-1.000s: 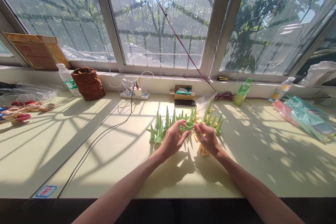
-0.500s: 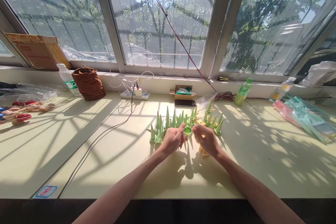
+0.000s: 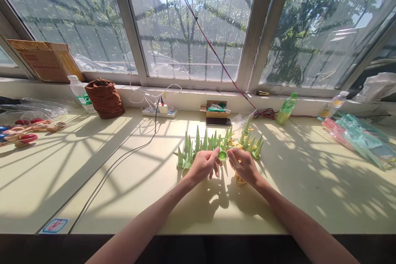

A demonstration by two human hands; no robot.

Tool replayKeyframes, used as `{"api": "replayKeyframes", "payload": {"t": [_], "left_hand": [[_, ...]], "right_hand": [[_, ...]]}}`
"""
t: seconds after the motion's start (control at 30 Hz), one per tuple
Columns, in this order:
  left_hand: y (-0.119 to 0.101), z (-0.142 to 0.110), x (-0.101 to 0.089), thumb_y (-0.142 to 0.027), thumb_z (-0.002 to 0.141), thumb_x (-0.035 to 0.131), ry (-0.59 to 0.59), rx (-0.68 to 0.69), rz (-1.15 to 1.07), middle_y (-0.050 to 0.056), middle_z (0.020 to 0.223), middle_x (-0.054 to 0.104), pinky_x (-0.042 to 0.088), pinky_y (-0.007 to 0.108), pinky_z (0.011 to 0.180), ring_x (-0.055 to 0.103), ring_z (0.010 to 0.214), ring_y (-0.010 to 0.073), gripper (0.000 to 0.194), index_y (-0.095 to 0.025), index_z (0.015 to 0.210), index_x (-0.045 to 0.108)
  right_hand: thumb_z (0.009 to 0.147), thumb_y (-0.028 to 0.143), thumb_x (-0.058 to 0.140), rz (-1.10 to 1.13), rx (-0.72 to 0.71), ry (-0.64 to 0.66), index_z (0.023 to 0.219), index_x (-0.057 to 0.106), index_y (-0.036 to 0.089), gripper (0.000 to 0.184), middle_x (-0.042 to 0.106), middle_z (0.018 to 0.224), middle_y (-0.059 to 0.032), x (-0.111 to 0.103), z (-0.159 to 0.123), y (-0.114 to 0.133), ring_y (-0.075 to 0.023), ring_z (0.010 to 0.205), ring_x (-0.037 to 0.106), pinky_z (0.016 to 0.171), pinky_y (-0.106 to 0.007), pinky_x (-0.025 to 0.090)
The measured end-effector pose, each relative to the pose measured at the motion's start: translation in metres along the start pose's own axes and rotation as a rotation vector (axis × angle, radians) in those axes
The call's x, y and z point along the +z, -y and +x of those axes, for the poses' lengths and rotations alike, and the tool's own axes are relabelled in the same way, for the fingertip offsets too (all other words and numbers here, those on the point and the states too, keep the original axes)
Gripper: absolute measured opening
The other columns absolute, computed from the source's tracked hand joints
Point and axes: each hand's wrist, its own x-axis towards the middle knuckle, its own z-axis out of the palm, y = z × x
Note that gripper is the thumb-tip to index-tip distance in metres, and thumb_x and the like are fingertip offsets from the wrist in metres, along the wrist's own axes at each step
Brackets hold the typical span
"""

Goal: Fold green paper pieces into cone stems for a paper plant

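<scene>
My left hand [image 3: 204, 164] pinches a green plastic cone spike [image 3: 222, 156] by its side, its round, hollow end turned toward me. Right beside that rim, my right hand [image 3: 244, 166] has thumb and fingers pressed together; anything between them is too small or hidden to make out. Several more green cone spikes [image 3: 197, 140] stand and lie just behind my hands. Small yellow plastic pieces [image 3: 240, 180] lie beneath and behind my right hand, partly covered by it.
A small cardboard box [image 3: 216, 109] and a dark phone [image 3: 218, 121] lie behind the cones. Left are a power strip [image 3: 167, 112], cables and a brown pouch [image 3: 105, 99]. A green bottle [image 3: 286, 109] and plastic bags [image 3: 361, 136] are right. Windows line the back.
The cone spike in my left hand has shifted very slightly to the right and down, and some fingers of that hand have loosened a little. My right hand stays nearly in place.
</scene>
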Motion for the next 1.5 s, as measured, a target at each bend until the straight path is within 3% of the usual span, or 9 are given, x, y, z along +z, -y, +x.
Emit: {"api": "replayKeyframes", "payload": {"t": [0.27, 0.47, 0.67, 0.73, 0.97, 1.3, 1.5], "left_hand": [[-0.004, -0.002, -0.001, -0.055, 0.091, 0.053, 0.006, 0.047, 0.048, 0.003, 0.051, 0.066, 0.035, 0.019, 0.031, 0.057, 0.035, 0.0124, 0.050, -0.015, 0.062, 0.054], [-0.006, -0.003, -0.002, -0.051, 0.091, 0.057, -0.013, 0.077, 0.125, 0.003, 0.056, 0.069, 0.042, 0.020, 0.035, 0.058, 0.037, 0.0123, 0.042, -0.012, 0.082, 0.069], [-0.005, -0.002, -0.002, -0.046, 0.087, 0.063, -0.058, 0.153, 0.165, 0.014, 0.105, 0.072, 0.051, 0.021, 0.041, 0.068, 0.055, 0.0129, 0.037, -0.011, 0.086, 0.071], [-0.005, -0.002, -0.002, -0.045, 0.085, 0.066, -0.078, 0.180, 0.185, 0.015, 0.112, 0.070, 0.053, 0.022, 0.043, 0.067, 0.055, 0.0120, 0.034, -0.010, 0.084, 0.071], [-0.004, -0.002, -0.002, -0.039, 0.081, 0.072, -0.110, 0.281, 0.243, 0.015, 0.113, 0.068, 0.057, 0.025, 0.049, 0.065, 0.056, 0.0108, 0.028, -0.012, 0.086, 0.070], [0.001, -0.001, -0.003, -0.032, 0.085, 0.069, -0.068, 0.450, 0.299, 0.011, 0.112, 0.060, 0.055, 0.020, 0.048, 0.066, 0.065, 0.0102, 0.026, -0.014, 0.103, 0.064], [0.007, 0.002, -0.002, -0.029, 0.087, 0.068, -0.094, 0.509, 0.352, 0.008, 0.109, 0.058, 0.058, 0.026, 0.060, 0.063, 0.067, 0.0095, 0.020, -0.017, 0.102, 0.064]], "right_hand": [[0.099, 0.037, 0.045, 0.024, 0.029, 0.000, 0.069, 0.051, 0.020, 0.035, 0.045, 0.053, 0.0048, 0.001, 0.001, -0.003, -0.0097, 0.047, 0.043, 0.051, -0.024, 0.037], [0.098, 0.037, 0.045, 0.021, 0.033, -0.021, 0.064, 0.047, 0.020, 0.038, 0.044, 0.055, 0.0045, 0.001, 0.002, -0.001, -0.0096, 0.048, 0.041, 0.052, -0.024, 0.035], [0.097, 0.038, 0.045, 0.002, 0.046, -0.029, 0.061, 0.044, 0.021, 0.040, 0.043, 0.053, 0.0046, 0.000, 0.003, 0.000, -0.0099, 0.048, 0.041, 0.053, -0.025, 0.035], [0.097, 0.039, 0.045, -0.002, 0.053, -0.030, 0.060, 0.043, 0.021, 0.041, 0.043, 0.051, 0.0047, -0.001, 0.003, -0.001, -0.0101, 0.047, 0.042, 0.052, -0.024, 0.036], [0.097, 0.042, 0.044, -0.008, 0.082, -0.031, 0.060, 0.042, 0.021, 0.043, 0.043, 0.052, 0.0045, 0.000, 0.003, -0.003, -0.0106, 0.047, 0.041, 0.051, -0.024, 0.035], [0.097, 0.044, 0.043, 0.008, 0.120, -0.033, 0.058, 0.041, 0.022, 0.045, 0.042, 0.049, 0.0043, 0.000, 0.003, -0.003, -0.0111, 0.046, 0.041, 0.050, -0.024, 0.036], [0.096, 0.044, 0.045, 0.025, 0.117, -0.038, 0.059, 0.041, 0.021, 0.044, 0.041, 0.049, 0.0046, 0.001, 0.004, -0.002, -0.0105, 0.045, 0.040, 0.047, -0.024, 0.035]]}}
